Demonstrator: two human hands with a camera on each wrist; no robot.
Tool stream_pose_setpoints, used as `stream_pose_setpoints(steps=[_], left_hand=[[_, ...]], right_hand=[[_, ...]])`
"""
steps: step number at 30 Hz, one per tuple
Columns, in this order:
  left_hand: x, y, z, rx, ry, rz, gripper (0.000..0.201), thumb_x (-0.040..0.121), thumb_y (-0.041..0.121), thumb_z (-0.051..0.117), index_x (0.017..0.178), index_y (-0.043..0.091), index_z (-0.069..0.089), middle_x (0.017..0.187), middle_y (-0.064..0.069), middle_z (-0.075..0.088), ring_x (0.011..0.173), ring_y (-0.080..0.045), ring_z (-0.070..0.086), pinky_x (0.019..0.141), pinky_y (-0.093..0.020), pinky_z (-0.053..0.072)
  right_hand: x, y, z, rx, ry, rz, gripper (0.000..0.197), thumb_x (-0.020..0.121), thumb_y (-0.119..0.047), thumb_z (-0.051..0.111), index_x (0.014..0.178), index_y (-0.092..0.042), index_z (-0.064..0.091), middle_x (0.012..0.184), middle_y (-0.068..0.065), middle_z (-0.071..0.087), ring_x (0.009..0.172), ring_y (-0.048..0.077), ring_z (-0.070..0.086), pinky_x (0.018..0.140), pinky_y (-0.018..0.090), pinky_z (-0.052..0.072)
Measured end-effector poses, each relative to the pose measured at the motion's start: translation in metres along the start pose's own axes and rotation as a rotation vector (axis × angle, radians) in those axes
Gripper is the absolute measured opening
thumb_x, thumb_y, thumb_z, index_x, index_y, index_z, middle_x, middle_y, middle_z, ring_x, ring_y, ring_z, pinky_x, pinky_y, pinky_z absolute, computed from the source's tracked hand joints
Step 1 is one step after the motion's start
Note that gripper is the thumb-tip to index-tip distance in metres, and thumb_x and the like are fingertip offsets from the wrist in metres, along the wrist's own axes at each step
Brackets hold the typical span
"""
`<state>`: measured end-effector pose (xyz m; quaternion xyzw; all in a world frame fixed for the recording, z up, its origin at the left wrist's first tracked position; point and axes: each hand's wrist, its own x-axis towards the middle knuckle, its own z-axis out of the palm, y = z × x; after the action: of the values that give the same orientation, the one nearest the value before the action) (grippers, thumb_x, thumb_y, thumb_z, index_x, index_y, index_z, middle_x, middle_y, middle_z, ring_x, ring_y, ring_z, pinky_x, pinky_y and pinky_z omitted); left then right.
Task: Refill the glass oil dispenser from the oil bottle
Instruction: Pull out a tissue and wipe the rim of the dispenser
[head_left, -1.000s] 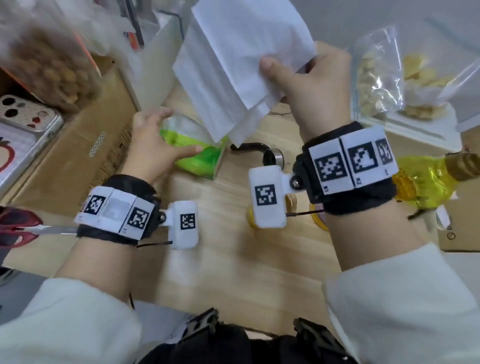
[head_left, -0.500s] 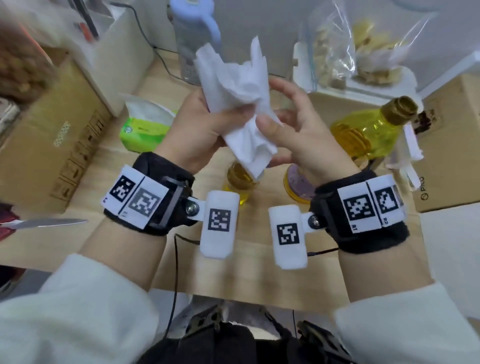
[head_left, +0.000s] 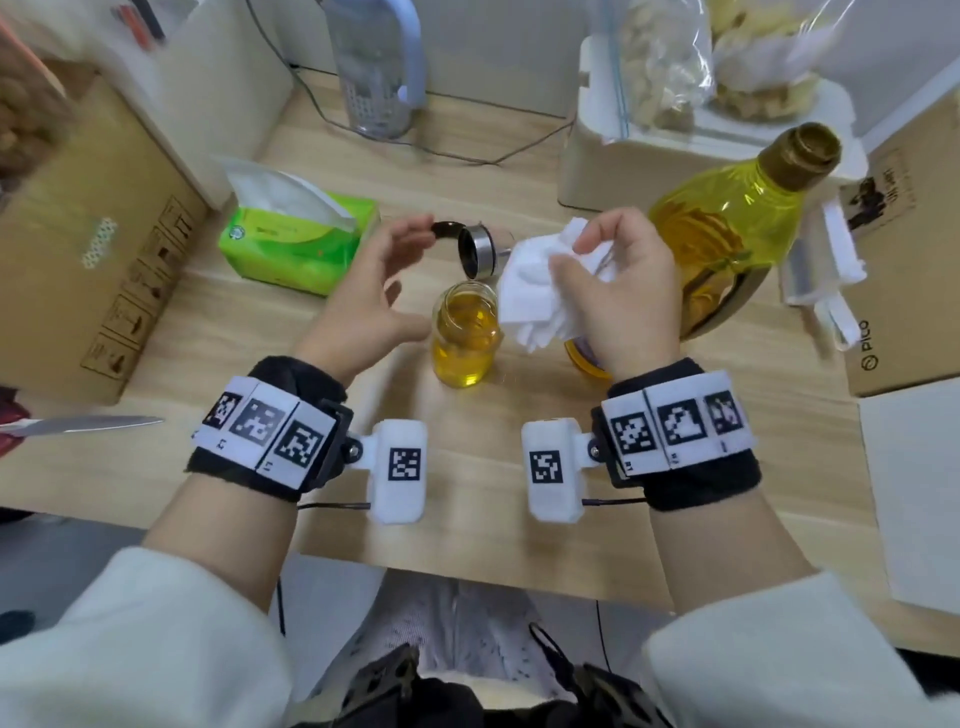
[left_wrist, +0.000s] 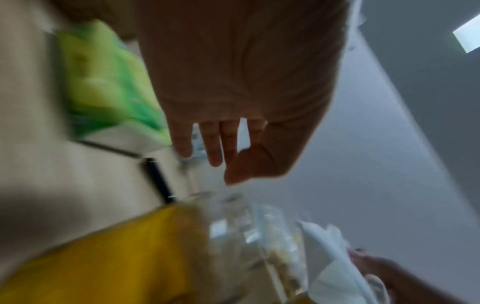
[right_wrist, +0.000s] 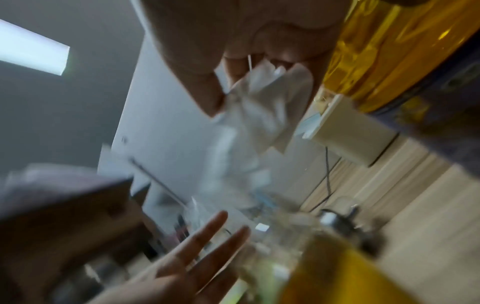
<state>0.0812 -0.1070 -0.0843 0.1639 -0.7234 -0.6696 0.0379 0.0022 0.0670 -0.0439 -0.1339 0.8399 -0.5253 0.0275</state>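
1. Head view: glass oil dispenser is seen upright and lidless on the counter, between the hands, part full of oil. Left hand is held spread, empty, just beside it. Crumpled tissue is gripped by the right hand. Oil bottle stands behind the right hand; dispenser lid lies near the green tissue pack.
2. Left wrist view: blurred; fingers are shown straight, nothing held.
3. Right wrist view: tissue is pinched by curled fingers.

Dispenser between tissue box left, oil bottle right.
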Motion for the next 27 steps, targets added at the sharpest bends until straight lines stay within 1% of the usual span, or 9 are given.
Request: stream_pose_setpoints(steps=[2,5,7,9,12,16,20,23,27], left_hand=[[0.000,-0.025,0.006,0.056,-0.098,-0.098,0.096,0.046,0.002,0.062,0.134,0.029,0.031,0.132,0.005,0.044,0.125,-0.007,0.039,0.098,-0.020,0.029],[0.006,-0.049,0.020,0.072,-0.180,-0.094,0.111,0.046,0.003,0.080,0.139,0.021,0.023,0.135,-0.001,0.042,0.126,-0.012,0.042,0.100,-0.012,0.032],[0.011,-0.057,0.028,0.059,-0.154,-0.053,0.105,0.049,0.003,0.084,0.136,0.018,0.026,0.130,-0.002,0.046,0.119,-0.011,0.047,0.102,-0.016,0.035],[0.014,-0.060,0.032,0.066,-0.106,-0.028,0.094,0.053,-0.001,0.084,0.131,0.011,0.032,0.117,0.005,0.050,0.108,-0.006,0.050,0.093,-0.009,0.038],[0.013,-0.062,0.034,0.091,-0.052,0.004,0.087,0.051,0.009,0.085,0.124,0.011,0.039,0.108,0.015,0.051,0.101,0.001,0.051,0.087,-0.008,0.040],[0.012,-0.065,0.037,0.102,-0.017,0.018,0.086,0.051,0.008,0.085,0.124,0.008,0.040,0.107,0.009,0.054,0.095,0.008,0.052,0.084,-0.007,0.040],[0.015,-0.066,0.031,0.148,-0.075,0.027,0.089,0.046,0.022,0.086,0.123,0.012,0.042,0.108,0.013,0.055,0.097,0.008,0.054,0.089,-0.014,0.042],[0.018,-0.065,0.028,0.194,-0.105,0.039,0.086,0.051,0.012,0.087,0.123,0.010,0.041,0.109,0.009,0.054,0.093,0.015,0.052,0.085,-0.008,0.040],[0.016,-0.064,0.032,0.215,-0.057,0.045,0.083,0.047,0.025,0.082,0.119,0.018,0.043,0.107,0.012,0.056,0.099,-0.002,0.055,0.087,-0.012,0.041]], right_hand=[[-0.002,0.012,0.007,-0.130,0.026,-0.100,0.025,0.078,-0.003,0.059,0.094,-0.019,0.051,0.096,-0.002,0.055,0.085,0.006,0.050,0.074,0.006,0.035],[0.001,0.026,0.023,-0.155,-0.036,-0.062,0.042,0.080,0.001,0.055,0.120,-0.007,0.047,0.117,0.006,0.056,0.103,0.011,0.049,0.086,0.020,0.038],[0.001,0.030,0.035,-0.124,-0.111,-0.022,0.040,0.081,0.002,0.054,0.120,-0.006,0.049,0.117,0.006,0.059,0.104,0.015,0.053,0.089,0.024,0.040],[-0.003,0.033,0.042,-0.095,-0.156,-0.018,0.032,0.085,-0.001,0.053,0.116,-0.008,0.056,0.106,0.001,0.062,0.097,0.016,0.057,0.084,0.024,0.042],[-0.011,0.038,0.041,-0.040,-0.130,-0.005,0.026,0.086,-0.003,0.052,0.109,-0.008,0.063,0.092,-0.005,0.061,0.087,0.011,0.057,0.077,0.020,0.045],[-0.033,0.047,0.034,0.083,-0.083,0.025,0.029,0.080,-0.009,0.052,0.106,-0.009,0.066,0.083,-0.015,0.063,0.077,0.004,0.059,0.075,0.023,0.049],[-0.039,0.049,0.032,0.055,-0.064,0.006,0.029,0.077,-0.011,0.055,0.103,-0.011,0.070,0.064,-0.005,0.065,0.057,0.002,0.053,0.059,0.020,0.044],[-0.020,0.041,0.035,0.099,-0.109,0.043,0.029,0.079,-0.003,0.055,0.103,-0.007,0.069,0.076,-0.010,0.065,0.065,-0.008,0.057,0.067,0.009,0.045],[-0.022,0.041,0.035,0.161,-0.131,0.081,0.028,0.081,-0.001,0.055,0.106,-0.005,0.067,0.087,0.000,0.068,0.075,-0.001,0.061,0.075,0.018,0.052]])
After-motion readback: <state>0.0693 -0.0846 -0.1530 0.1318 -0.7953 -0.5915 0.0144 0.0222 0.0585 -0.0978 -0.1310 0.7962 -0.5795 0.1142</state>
